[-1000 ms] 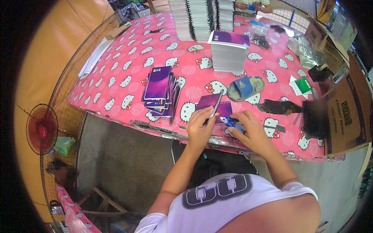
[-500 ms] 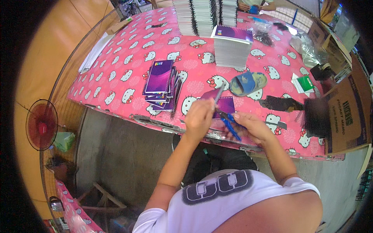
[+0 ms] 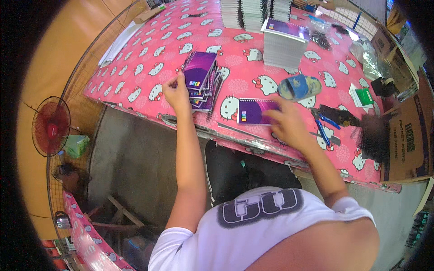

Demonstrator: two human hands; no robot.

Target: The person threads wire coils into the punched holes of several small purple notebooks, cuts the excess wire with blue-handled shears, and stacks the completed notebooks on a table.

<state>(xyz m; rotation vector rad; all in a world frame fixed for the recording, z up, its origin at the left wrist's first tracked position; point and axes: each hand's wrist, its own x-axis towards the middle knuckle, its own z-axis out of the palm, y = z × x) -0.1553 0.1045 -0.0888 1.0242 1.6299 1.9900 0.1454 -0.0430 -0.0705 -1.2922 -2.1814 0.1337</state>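
Observation:
My left hand (image 3: 177,94) is at the left edge of a stack of purple spiral notebooks, its thumb touching or close beside the top notebook (image 3: 200,70). Its thumb and curled fingers are apart, and nothing shows between them. The top notebook sits slightly askew on the others. Smeared by motion, my right hand (image 3: 288,124) reaches over the right end of a single purple notebook (image 3: 253,111) lying near the table's front edge. Whether its fingers grip that notebook is unclear. Blue-handled pliers (image 3: 323,128) lie on the table to the right of this hand.
A blue slipper (image 3: 299,87) lies beyond the single notebook. Behind it rises a tall notebook pile (image 3: 285,49), with taller stacks (image 3: 253,13) farther back. Black coils (image 3: 373,137) and a cardboard box (image 3: 407,135) are at right. Another person's hand (image 3: 325,4) shows at the far edge.
My left hand has moved left to the stack, where a notebook now lies on top. My right hand has let go of the pliers, now on the table, and moved to the single notebook.

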